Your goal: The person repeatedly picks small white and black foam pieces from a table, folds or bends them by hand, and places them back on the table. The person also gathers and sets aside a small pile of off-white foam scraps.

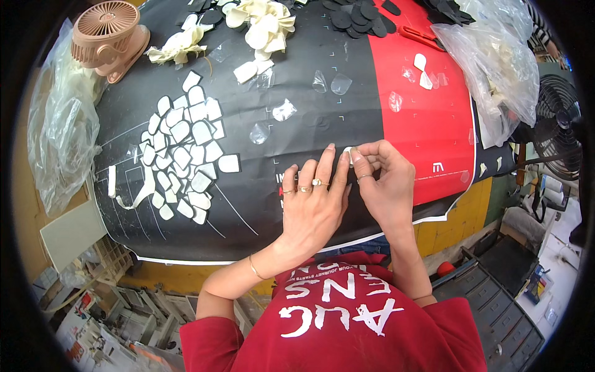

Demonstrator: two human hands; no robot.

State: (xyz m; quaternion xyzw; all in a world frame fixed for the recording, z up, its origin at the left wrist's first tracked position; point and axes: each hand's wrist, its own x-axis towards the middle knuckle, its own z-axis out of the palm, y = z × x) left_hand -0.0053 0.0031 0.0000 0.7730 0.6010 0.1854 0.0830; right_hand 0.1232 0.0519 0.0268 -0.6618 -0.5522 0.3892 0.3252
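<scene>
My right hand (385, 180) pinches a small white piece (348, 152) between thumb and forefinger; most of it is hidden by the fingers. Beside it, my left hand (315, 201) has its fingers stretched out over the black part of the mat (322, 127). The left forefinger's tip is at the edge of the white piece. To the left lies a loose pile of white, round-ended pads with dark edges (180, 131). A few clear plastic film scraps (259, 132) are scattered between the pile and my hands.
Cream rounded pieces (269, 28) and black rounded pieces (359, 18) lie at the far edge. A red cutter (421, 37) rests near a clear plastic bag (496, 74). A pink fan (106, 37) stands far left, a white strip (145, 189) near left, a black fan (558, 118) right.
</scene>
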